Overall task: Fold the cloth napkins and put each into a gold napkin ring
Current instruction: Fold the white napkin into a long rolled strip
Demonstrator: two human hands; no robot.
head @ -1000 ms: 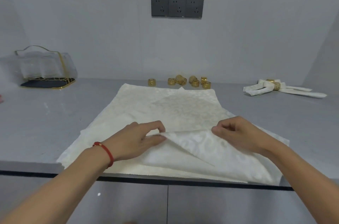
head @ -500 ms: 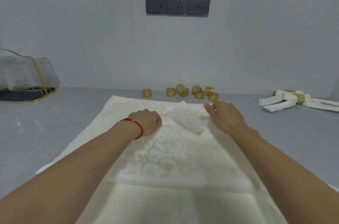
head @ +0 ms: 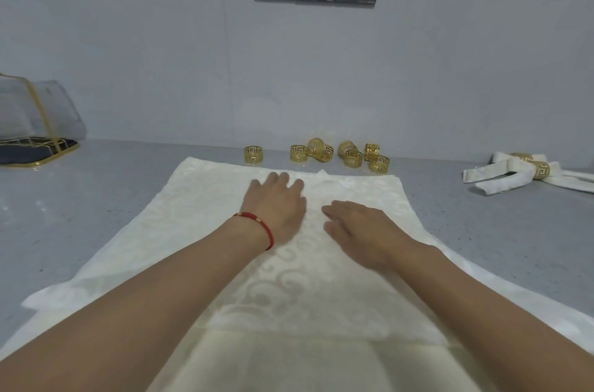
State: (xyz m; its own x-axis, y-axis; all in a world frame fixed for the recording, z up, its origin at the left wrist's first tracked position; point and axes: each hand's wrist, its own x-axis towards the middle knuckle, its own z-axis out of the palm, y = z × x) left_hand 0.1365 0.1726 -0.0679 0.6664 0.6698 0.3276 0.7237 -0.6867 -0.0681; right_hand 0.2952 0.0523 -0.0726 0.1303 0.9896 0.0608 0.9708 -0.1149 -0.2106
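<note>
both the left hand point(head: 276, 205) and right hand point(head: 360, 227) press flat on the napkin point(head: 199, 231).

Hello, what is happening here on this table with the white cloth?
A person is folding a white cloth napkin spread on a grey table. Both hands lie flat on it with straight fingers: the left hand, with a red bracelet at the wrist, and the right hand beside it, near the far edge. Loose gold rings wait by the wall. To the right lie finished napkins, already in rings.
</note>
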